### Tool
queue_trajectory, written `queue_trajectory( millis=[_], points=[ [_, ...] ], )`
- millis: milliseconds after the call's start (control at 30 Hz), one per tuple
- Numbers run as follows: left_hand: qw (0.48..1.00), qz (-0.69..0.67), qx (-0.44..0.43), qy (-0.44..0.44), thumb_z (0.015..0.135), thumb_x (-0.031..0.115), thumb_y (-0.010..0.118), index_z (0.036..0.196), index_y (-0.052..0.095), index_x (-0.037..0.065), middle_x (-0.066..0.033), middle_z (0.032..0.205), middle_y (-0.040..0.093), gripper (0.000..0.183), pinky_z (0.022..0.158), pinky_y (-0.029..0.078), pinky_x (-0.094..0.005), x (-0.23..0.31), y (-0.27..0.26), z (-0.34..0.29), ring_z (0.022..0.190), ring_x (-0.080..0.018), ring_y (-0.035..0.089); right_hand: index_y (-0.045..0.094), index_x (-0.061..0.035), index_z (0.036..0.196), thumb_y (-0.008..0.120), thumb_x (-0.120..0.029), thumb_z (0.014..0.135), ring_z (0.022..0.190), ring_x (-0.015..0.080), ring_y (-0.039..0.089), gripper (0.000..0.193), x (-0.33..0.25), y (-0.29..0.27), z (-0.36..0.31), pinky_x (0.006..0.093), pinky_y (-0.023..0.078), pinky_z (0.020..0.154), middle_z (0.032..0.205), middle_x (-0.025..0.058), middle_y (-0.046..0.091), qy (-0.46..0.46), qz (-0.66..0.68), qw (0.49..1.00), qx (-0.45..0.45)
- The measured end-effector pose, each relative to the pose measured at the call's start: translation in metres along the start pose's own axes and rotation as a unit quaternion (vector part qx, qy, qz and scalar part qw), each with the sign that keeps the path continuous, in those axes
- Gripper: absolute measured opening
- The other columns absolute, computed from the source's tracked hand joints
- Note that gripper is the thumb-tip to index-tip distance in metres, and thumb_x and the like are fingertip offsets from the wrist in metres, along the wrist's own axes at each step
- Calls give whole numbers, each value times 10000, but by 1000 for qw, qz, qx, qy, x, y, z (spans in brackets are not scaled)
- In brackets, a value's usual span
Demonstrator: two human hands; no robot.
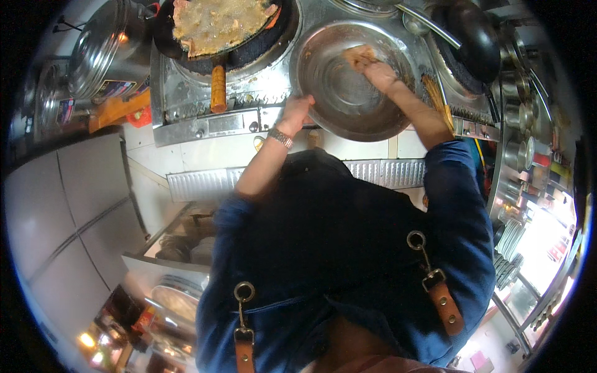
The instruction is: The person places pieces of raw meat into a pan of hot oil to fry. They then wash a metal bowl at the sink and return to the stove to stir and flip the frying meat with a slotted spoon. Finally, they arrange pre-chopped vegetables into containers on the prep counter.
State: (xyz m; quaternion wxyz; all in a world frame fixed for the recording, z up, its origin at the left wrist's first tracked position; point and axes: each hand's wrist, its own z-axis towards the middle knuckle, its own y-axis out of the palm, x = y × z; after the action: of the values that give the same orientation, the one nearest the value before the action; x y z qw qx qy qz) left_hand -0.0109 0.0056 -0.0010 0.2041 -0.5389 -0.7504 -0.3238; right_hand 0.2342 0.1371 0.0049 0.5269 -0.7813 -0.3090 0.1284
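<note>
A wide, shallow metal basin (360, 127) sits at the front of the steel stove top, its inside wet and smeared. My left hand (296, 114), with a watch on the wrist, closes on the basin's near left rim. Inside the basin, my right hand (378, 76) grips a limp, orange-brown piece (359, 57) near the far wall; whether it is meat or a cloth I cannot tell. To the left, a black frying pan (217, 53) with a wooden handle (218, 89) stands on a burner. Foaming yellowish oil (221, 25) fills it, with several pinkish-brown pieces at its edge.
A large lidded steel pot (102, 50) stands at far left. At far right are a black wok (466, 40), a ladle (429, 25) and a bamboo brush (435, 96). Stacked plates (510, 239) lie along the right side. An open drawer (180, 248) juts out at lower left.
</note>
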Motion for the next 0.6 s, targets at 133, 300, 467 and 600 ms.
queue_trajectory(
  millis=[133,300,467,600],
  points=[
    [999,-9,35,4,823,97,564,879,564,-51,-101,806,604,158,502,536,-322,-7,6,1,628,-215,614,594,-85,1046,487,-56,784,827,257,642,284,-5,6,-47,403,494,718,882,97,669,-10,-18,999,-39],
    [1000,-5,12,7,855,216,593,1118,495,-47,-147,927,619,384,545,561,-319,-4,14,-3,697,-224,646,666,-11,835,531,-118,771,832,334,637,184,-81,3,-90,426,513,724,875,204,644,4,185,981,-61],
    [983,78,-150,64,868,407,572,1191,465,-24,-139,1041,602,549,668,569,-335,5,9,-17,854,-219,635,615,-1,888,505,-138,861,727,331,620,178,-123,-12,-31,408,477,607,810,185,634,71,644,759,64],
    [980,87,-171,46,880,400,558,1245,427,11,-123,1124,570,549,698,557,-333,4,4,-22,940,-211,612,586,14,932,480,-103,887,668,259,619,164,-105,1,24,349,507,611,766,121,628,70,917,337,202]
  ],
)
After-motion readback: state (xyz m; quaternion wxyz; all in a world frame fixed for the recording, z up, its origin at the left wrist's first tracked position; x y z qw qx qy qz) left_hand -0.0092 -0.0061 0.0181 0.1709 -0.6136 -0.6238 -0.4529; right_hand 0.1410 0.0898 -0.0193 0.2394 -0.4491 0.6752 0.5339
